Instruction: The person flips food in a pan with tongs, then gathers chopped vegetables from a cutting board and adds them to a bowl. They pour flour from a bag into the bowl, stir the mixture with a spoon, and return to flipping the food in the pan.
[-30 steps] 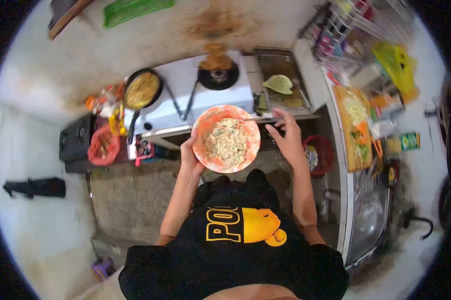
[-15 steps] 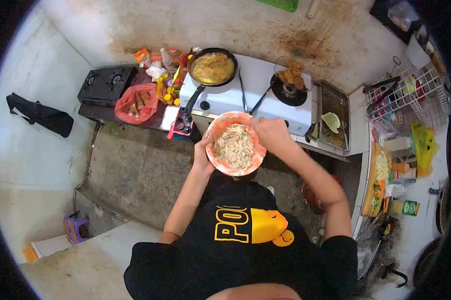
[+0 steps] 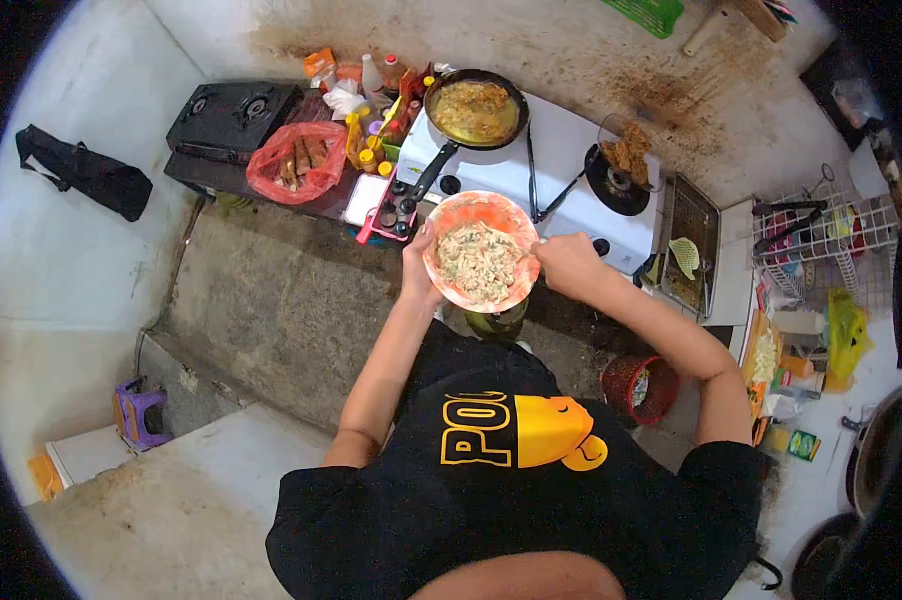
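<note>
My left hand is closed on the left rim of an orange-and-white bowl, held up in front of the stove. Inside lies a pale, lumpy batter mix flecked with green, and smears of it coat the inner wall. My right hand forms a fist at the bowl's right rim. Whatever it grips is mostly hidden by the fingers. Beyond the bowl, a black frying pan on the white stove contains a yellowish-brown fritter in oil.
Brown fried food rests on a strainer over the right burner. Tongs lie across the stove. Left of it are bottles, a red plastic bag and a black two-burner stove. A red basket stands on the floor.
My right hand has moved down along the bowl's right rim. The batter looks shifted, leaving more of the upper inner wall bare. The whole view has turned slightly, showing the red basket more fully.
</note>
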Demonstrator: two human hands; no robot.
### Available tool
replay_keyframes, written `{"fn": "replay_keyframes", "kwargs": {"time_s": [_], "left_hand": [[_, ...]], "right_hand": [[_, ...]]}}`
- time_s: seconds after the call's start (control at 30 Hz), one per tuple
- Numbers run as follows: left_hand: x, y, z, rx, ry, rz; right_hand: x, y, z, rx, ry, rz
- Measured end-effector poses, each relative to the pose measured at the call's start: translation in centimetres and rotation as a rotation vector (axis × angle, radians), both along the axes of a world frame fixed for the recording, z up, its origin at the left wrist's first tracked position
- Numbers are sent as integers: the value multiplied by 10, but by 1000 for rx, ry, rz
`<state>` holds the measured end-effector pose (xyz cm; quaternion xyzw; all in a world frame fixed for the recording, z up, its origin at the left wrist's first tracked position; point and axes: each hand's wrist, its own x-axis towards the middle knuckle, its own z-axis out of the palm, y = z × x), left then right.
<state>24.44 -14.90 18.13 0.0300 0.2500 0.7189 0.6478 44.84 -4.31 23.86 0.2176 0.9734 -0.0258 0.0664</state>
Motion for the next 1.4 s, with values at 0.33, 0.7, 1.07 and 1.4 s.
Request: {"fn": "replay_keyframes", "kwargs": {"time_s": [0.33, 0.7, 1.07, 1.4], "left_hand": [[23, 25, -45, -95, 201, 333], [5, 28, -37, -80, 86, 248], [-18, 29, -6, -107, 71, 190], [-15, 37, -19, -53, 76, -48]], "right_hand": [[-25, -11, -64, -993, 35, -646], [-54, 85, -4, -1890, -118, -854], [-51, 74, 45, -1137, -73, -685], [-74, 10, 16, -389, -111, -536]]}}
